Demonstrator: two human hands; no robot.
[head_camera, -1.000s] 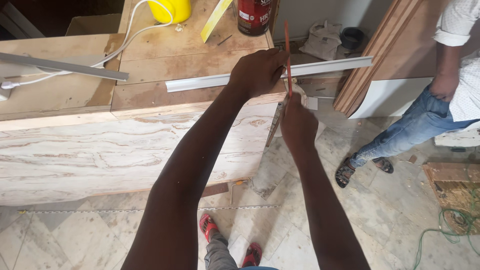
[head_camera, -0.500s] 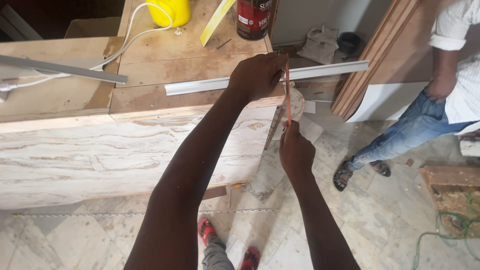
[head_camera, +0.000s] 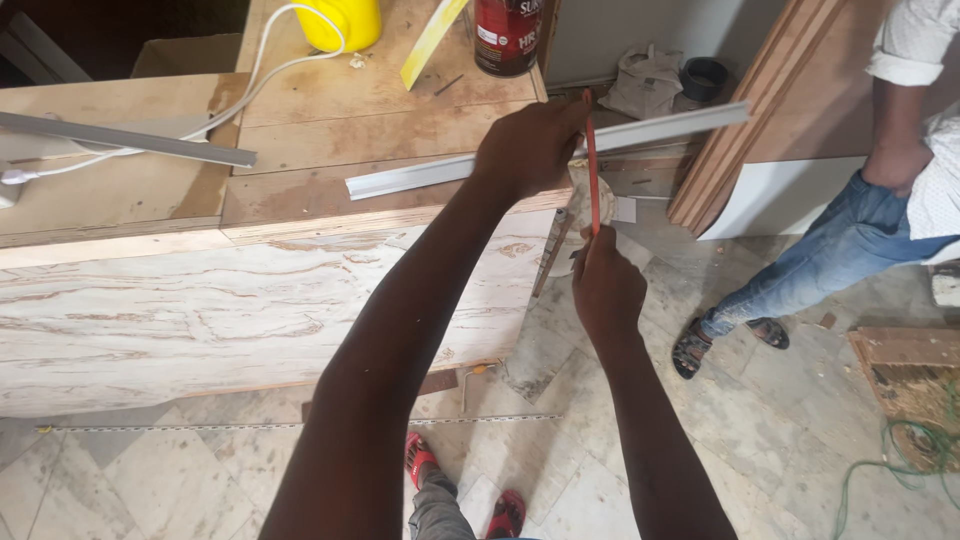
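Note:
My left hand (head_camera: 530, 148) is shut on a long white metal strip (head_camera: 420, 178) and presses it onto the wooden workbench (head_camera: 300, 130). The strip's far end (head_camera: 690, 122) juts past the bench's right edge. My right hand (head_camera: 605, 285), below and just right of the left hand, is shut on the lower end of a thin red saw blade (head_camera: 592, 170). The blade stands nearly upright and crosses the strip right beside my left hand's fingers.
On the bench lie a grey bar (head_camera: 130, 140), a white cable (head_camera: 250, 90), a yellow container (head_camera: 340, 20) and a red can (head_camera: 508, 35). Wooden boards (head_camera: 760, 110) lean at the right. Another person (head_camera: 860, 220) in jeans stands there. Green cord (head_camera: 900, 450) lies on the floor.
My right hand has moved down toward me with the red blade, then back up slightly. My left hand has stayed on the strip.

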